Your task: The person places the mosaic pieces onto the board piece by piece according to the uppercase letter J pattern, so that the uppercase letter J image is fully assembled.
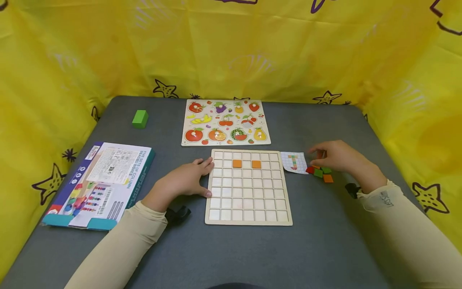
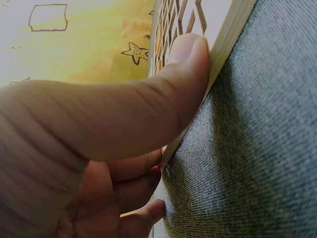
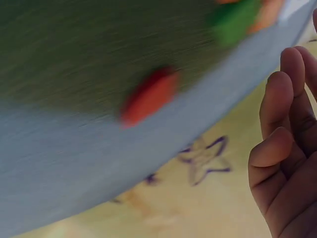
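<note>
A pale wooden grid board [image 1: 249, 222] lies flat in the middle of the table, with two orange tiles [image 1: 237, 163] in a row near its far side. My left hand [image 1: 184, 176] rests at the board's left edge. In the left wrist view its thumb [image 2: 183, 69] presses on the board's rim [image 2: 233, 29], and the fingers lie along the edge. My right hand [image 1: 335, 154] hovers over a small heap of loose red, green [image 1: 318, 173] and orange [image 1: 327, 178] tiles. Its fingers [image 3: 280, 101] are loosely bent with no tile showing among them in the right wrist view.
A gridded paper card [image 1: 286, 159] with a coloured pattern lies between board and tiles. Behind the board is a fruit knob puzzle [image 1: 213, 143]. On the left lie a flat product box [image 1: 112, 164] and a green block [image 1: 140, 119]. Yellow cloth [image 1: 231, 52] surrounds the table.
</note>
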Available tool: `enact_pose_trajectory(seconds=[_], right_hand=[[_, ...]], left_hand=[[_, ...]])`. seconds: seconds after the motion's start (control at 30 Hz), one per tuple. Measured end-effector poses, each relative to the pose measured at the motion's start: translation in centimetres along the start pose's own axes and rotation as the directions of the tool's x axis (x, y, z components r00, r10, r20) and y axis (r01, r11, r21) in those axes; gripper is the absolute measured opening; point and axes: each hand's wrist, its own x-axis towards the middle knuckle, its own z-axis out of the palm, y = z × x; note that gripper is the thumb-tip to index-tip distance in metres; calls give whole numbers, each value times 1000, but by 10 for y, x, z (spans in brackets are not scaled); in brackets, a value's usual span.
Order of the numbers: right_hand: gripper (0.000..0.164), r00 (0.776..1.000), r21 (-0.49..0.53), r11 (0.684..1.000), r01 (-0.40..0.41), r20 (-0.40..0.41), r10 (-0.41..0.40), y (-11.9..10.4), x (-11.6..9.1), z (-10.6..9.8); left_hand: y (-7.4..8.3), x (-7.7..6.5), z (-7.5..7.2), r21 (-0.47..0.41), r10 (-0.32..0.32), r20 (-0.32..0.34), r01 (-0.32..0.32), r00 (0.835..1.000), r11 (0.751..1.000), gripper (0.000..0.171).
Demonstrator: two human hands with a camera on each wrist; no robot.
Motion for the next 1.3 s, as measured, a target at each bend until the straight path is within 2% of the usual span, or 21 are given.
enact_pose_trajectory(seconds=[0.13,0.27,0.57,1.03,1.3], right_hand=[[39,999,1,999,-38,18,38,23,-9,2],[37,997,14,997,-72,32,71,32,-12,8],[24,997,2,998,-68,31,68,33,-6,15],[23,994,0,995,-104,29,104,35,-9,14],[20,995,5,995,-98,17,98,39,-11,13]], left_hand=[[-2,-2,0,-4,-3,-6,3,1000,1000,100],[-2,-5,1,-12,-14,4,14,1000,1000,100],[-3,-6,2,-34,-2,-1,2,1000,999,98],[-1,-2,0,-32,1,11,0,1000,999,99],[0,-1,-1,-22,10,7,-10,1000,1000,99]])
